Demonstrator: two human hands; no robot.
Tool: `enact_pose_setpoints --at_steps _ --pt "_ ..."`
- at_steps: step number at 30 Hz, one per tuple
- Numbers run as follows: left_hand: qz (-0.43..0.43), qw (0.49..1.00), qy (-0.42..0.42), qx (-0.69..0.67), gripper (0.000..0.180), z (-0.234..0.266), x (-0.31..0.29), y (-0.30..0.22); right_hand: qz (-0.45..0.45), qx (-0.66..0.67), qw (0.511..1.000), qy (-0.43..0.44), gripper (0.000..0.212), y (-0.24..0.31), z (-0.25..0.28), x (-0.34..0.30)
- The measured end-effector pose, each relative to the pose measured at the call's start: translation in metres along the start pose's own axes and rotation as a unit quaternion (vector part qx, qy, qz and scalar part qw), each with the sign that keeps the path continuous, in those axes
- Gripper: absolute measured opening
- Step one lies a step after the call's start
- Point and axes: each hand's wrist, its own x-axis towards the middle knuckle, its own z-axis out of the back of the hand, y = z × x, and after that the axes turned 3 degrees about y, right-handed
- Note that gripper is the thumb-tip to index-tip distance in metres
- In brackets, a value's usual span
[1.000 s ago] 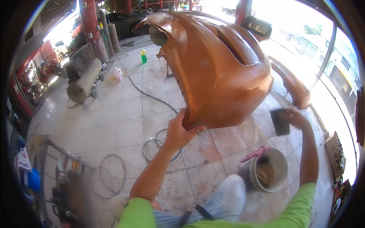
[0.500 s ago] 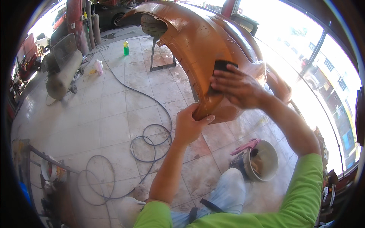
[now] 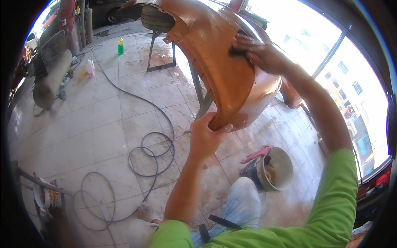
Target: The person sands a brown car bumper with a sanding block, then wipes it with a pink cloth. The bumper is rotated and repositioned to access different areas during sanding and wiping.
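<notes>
Orange car body panel (image 3: 225,78) was up ahead of the person, above the tiled floor (image 3: 111,136), its near corner low and its far end cut off by the top of the view. Left hand (image 3: 206,134) had that near corner: fingers wrapped round the edge, thumb over the outer face, so a firm grasp. Right hand (image 3: 261,54) was higher up on the panel's outer face, fingers together and laid over a dark pad (image 3: 237,50), holding it against the orange surface; blur there, so exact finger placement couldn't be read. Tyre (image 3: 156,20) sat behind the panel's left edge, above the metal stand (image 3: 161,67). Bucket (image 3: 283,175) stood on the floor below the panel, right of the person's knee (image 3: 249,194), pink cloth (image 3: 257,153) over its rim and something brownish inside, too small to identify. Dark hose (image 3: 164,117) ran across the tiles left of the panel and looped near the left forearm. Further off on the left: green bottle (image 3: 120,48) upright, pink bottle (image 3: 90,68) by the compressor tank (image 3: 51,80). Both sleeves bright green.
</notes>
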Motion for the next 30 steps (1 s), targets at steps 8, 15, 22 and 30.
enact_pose_setpoints --at_steps 8,15,22,30 --pt "0.006 1.000 -0.015 -0.020 0.028 0.017 -0.002 0.001 0.046 -0.043 0.998 -0.003 0.047 0.054 -0.024 -0.023" --pt "0.013 0.998 -0.010 -0.063 0.028 0.014 0.000 -0.002 -0.073 -0.036 0.996 -0.026 0.046 0.025 -0.020 0.029" --pt "0.007 0.999 -0.024 -0.031 0.028 -0.001 -0.004 -0.002 0.032 -0.075 0.997 0.008 0.048 0.022 -0.008 -0.020" --pt "0.001 0.998 -0.035 -0.050 0.026 0.018 -0.003 -0.002 0.016 -0.013 0.998 -0.059 0.050 0.082 -0.043 -0.025"
